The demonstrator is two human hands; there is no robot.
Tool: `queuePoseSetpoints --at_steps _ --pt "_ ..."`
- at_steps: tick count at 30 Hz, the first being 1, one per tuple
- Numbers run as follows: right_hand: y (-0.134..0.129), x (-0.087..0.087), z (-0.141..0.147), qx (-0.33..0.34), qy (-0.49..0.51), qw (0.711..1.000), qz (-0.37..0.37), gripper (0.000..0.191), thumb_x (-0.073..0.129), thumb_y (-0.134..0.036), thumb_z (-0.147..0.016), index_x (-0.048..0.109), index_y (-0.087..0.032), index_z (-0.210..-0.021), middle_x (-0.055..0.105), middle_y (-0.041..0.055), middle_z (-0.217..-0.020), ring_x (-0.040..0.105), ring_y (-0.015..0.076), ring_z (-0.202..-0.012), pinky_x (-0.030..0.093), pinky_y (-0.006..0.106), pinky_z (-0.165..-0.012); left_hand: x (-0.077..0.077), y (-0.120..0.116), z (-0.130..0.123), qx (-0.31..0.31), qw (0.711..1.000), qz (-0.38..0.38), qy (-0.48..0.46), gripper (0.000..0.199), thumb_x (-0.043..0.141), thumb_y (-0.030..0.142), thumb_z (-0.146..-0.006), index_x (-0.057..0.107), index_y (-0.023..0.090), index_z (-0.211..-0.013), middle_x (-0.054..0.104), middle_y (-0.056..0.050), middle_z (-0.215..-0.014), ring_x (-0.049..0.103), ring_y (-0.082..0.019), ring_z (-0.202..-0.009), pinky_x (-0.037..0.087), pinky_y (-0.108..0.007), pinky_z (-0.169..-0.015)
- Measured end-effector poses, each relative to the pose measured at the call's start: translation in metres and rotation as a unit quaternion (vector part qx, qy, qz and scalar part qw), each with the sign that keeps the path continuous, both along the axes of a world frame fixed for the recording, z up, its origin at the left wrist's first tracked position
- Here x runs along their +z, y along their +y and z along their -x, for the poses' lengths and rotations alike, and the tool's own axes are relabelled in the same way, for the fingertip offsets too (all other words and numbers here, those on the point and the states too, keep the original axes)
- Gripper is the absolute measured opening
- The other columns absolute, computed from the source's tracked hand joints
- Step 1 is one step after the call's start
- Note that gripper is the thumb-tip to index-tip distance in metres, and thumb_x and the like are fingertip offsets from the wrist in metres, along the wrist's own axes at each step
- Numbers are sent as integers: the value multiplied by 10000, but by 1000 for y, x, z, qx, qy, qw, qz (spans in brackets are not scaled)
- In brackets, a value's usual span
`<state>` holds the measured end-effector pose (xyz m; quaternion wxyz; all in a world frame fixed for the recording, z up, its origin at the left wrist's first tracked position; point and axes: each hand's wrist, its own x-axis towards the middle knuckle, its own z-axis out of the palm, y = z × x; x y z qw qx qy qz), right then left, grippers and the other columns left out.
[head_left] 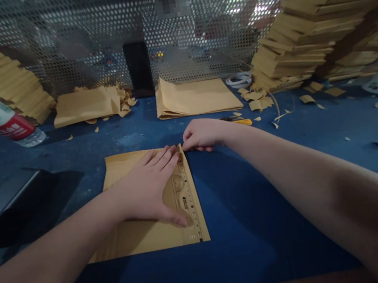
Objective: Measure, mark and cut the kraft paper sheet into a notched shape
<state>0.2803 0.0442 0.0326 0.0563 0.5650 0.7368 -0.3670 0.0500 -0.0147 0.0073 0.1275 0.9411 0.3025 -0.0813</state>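
A brown kraft paper piece [143, 237] lies flat on the blue table in front of me. Along its right edge rests a clear plastic ruler [183, 192], set slightly in from the border. My left hand [148, 186] is spread flat, pressing both ruler and paper, thumb near the ruler's lower end. At the paper's top right corner, my right hand [200, 135] has its fingers pinched together at the edge; the fingertips partly hide what they grip. Behind my right wrist lies a utility knife [243, 122] with a yellow part, partly covered.
Folded kraft paper [199, 96] and another paper stack [85, 105] lie at the back, with a black phone [139, 68] upright between them. Tall paper piles [313, 21] lean at both sides. A water bottle [9, 119] and a dark stand [15, 202] are left. Scraps litter the right.
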Motion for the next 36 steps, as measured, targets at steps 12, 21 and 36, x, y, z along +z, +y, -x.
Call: queuePoseSetpoints --at_steps 12,21,36 --pt "1 -2 1 -17 -11 1000 -1 236 589 -373 -975 635 -141 -980 638 1 -834 587 91 -624 518 231 -555 2 0 1 -5 1000 9 -2 1387 425 1004 -597 -88 143 -1556 -162 -70 -1630 -84 -294 -1538 -40 -467 -1249" --pt "0 -5 2 -29 -10 1000 2 234 585 -373 -977 635 -145 -991 640 4 -845 589 93 -631 521 234 -560 -2 3 4 -12 1000 3 -16 1382 453 985 -609 -122 154 -1552 -154 -82 -1634 -62 -313 -1538 -22 -478 -1250" --pt "-3 -4 8 -71 -18 997 -8 242 590 -374 -974 635 -143 -1033 654 20 -903 619 110 -686 545 255 -597 2 0 2 -14 1000 2 -17 1382 473 963 -624 -83 115 -1562 -131 -102 -1637 -42 -335 -1536 -6 -466 -1255"
